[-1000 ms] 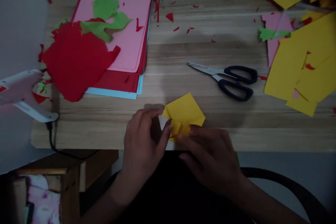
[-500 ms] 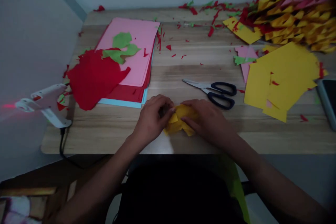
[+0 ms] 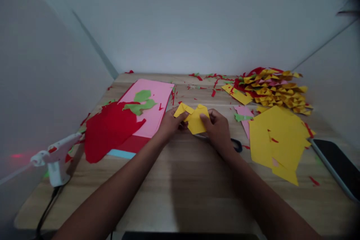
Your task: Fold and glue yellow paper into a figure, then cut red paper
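Observation:
A small folded yellow paper point(image 3: 197, 120) is held up above the table between my two hands. My left hand point(image 3: 172, 122) pinches its left side, thumb on the front. On the right edge, my right hand point(image 3: 219, 127) grips it with the thumb pressed on its face. Scissors point(image 3: 236, 145) lie below and behind my right hand, mostly hidden, with part of a dark handle showing.
A glue gun point(image 3: 57, 157) stands at the left. Pink sheets point(image 3: 152, 120) lie under red paper point(image 3: 112, 131) and green pieces point(image 3: 140, 102). Yellow sheets point(image 3: 275, 138), a phone point(image 3: 334, 163) and a curled paper cluster point(image 3: 275, 90) are at right.
The view has tilted up, showing more wall. Both hands have lifted the yellow paper off the table near its front edge and now hold it more upright, partly in front of the scissors.

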{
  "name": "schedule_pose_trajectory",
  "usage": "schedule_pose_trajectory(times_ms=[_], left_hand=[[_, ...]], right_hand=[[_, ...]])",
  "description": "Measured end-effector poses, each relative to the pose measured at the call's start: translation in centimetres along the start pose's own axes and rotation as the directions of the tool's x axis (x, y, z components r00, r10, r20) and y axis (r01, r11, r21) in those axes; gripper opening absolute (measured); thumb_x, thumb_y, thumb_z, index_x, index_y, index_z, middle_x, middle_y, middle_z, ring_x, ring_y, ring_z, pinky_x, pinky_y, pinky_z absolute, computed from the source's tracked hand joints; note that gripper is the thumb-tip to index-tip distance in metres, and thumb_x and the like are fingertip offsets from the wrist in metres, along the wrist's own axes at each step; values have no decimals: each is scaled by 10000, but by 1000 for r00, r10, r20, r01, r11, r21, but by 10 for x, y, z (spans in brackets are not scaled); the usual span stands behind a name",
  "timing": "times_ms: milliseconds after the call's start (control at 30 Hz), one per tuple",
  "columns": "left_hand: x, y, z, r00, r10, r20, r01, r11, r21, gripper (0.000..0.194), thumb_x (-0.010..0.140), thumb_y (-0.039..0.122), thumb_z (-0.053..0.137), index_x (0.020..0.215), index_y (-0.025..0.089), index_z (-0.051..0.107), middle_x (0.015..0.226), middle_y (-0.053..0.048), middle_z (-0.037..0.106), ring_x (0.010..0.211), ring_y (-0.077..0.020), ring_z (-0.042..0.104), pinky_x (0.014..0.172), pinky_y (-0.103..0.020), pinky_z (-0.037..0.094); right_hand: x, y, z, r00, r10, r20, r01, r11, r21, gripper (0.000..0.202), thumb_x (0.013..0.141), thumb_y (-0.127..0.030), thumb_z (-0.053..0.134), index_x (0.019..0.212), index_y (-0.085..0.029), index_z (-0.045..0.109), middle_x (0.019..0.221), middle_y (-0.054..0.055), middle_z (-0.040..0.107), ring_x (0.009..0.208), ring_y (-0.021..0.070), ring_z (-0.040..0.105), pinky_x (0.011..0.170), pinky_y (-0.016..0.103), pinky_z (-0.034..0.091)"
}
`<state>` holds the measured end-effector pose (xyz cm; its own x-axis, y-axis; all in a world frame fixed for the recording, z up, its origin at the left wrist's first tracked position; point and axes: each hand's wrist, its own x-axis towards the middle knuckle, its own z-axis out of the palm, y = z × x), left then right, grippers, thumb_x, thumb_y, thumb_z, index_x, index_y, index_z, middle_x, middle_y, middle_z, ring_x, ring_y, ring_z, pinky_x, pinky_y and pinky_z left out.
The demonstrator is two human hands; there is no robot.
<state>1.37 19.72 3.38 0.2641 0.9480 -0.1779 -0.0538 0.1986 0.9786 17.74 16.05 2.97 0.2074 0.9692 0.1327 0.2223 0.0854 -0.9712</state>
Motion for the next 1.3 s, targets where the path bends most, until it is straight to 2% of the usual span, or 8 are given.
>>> schedule_pose_trajectory(times_ms=[167, 467, 533, 633, 700, 833, 1033, 1300], left_hand=[[-5, -19, -2, 999, 20, 46, -19, 1000, -17, 378, 705, 466, 755, 808, 162, 556, 644, 33, 573, 504, -83, 515, 475, -192, 439], [-10, -20, 0, 996, -10, 90, 11, 1000, -2, 287, 726, 405, 735, 773, 168, 581, 692, 16, 585, 562, -103, 544, 513, -204, 456], [-9, -21, 0, 1000, 30, 3, -30, 1000, -2, 283, 750, 421, 710, 780, 176, 573, 655, 19, 587, 553, -116, 557, 518, -216, 458], [-9, -23, -1, 980, 68, -186, -72, 997, -17, 299, 771, 457, 678, 805, 185, 559, 614, 26, 586, 524, -132, 560, 512, -236, 458], [-9, -23, -2, 965, 69, -252, -76, 997, -17, 306, 767, 463, 677, 803, 184, 555, 594, 30, 581, 505, -134, 550, 501, -239, 449], [-12, -22, -1, 975, 86, -204, -81, 996, 32, 315, 784, 476, 667, 774, 177, 567, 612, 20, 598, 537, -136, 561, 523, -241, 454], [-15, -22, 0, 988, 132, -75, -118, 979, 165, 259, 827, 437, 641, 802, 181, 606, 644, 10, 619, 571, -142, 571, 540, -240, 450], [-16, -23, 1, 982, 181, -58, -165, 961, 220, 207, 853, 386, 616, 826, 182, 603, 689, 11, 624, 608, -141, 576, 573, -235, 458]], right_hand=[[-6, 18, -7, 998, -50, 27, 53, 994, -98, 266, 851, -352, 630, 1083, -222, 612, 798, 2, 661, 683, 155, 618, 615, 268, 488], [-10, 7, -15, 978, -208, 16, 203, 934, -294, 260, 967, -343, 515, 772, -215, 630, 661, -19, 590, 600, 126, 535, 575, 267, 411], [-13, 5, -14, 949, -314, 2, 301, 906, -298, 129, 948, -308, 548, 971, -224, 643, 844, 17, 630, 731, 155, 576, 659, 294, 461], [-17, 1, -12, 848, -528, -41, 478, 796, -370, 376, 844, -292, 689, 1190, -233, 554, 1062, 76, 579, 948, 223, 565, 810, 380, 487], [-20, -1, -11, 786, -617, 52, 574, 695, -433, 442, 789, -310, 756, 1175, -235, 555, 1081, 87, 556, 1008, 255, 550, 876, 432, 468], [-22, -2, -10, 763, -583, 278, 624, 555, -550, 259, 797, -218, 738, 1037, -267, 654, 1142, 90, 583, 1087, 287, 536, 938, 467, 402], [-18, 4, -13, 747, -598, 292, 648, 554, -523, 117, 861, -179, 674, 913, -283, 683, 863, 1, 695, 877, 207, 589, 878, 405, 372], [-20, 0, -13, 764, -586, 272, 635, 604, -482, 52, 832, -261, 699, 842, -231, 658, 817, 25, 673, 816, 210, 599, 861, 426, 380]])
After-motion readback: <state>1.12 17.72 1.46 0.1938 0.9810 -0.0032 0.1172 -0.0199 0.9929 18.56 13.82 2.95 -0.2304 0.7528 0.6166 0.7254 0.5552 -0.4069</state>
